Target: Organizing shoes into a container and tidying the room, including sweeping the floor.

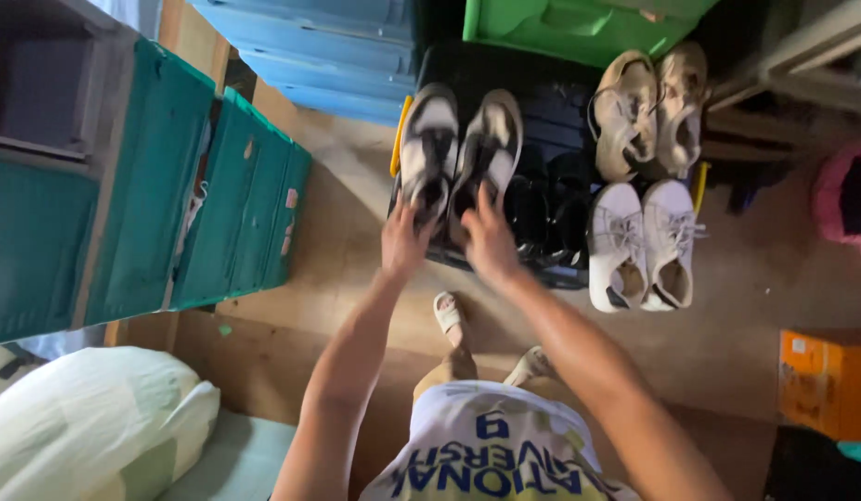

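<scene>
I'm gripping the heel of one grey-and-white sneaker with my left hand and its mate with my right hand, both resting on the black crate; white shoes are sitting just beside.

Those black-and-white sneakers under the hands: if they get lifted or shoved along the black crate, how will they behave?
The black-and-white sneakers look padded and soft-topped, so probably light with uppers that flex. Both the left hand and right hand touch their heels. Flat soles should slide rather than roll; the black crate looks ribbed, so they may catch.
</scene>
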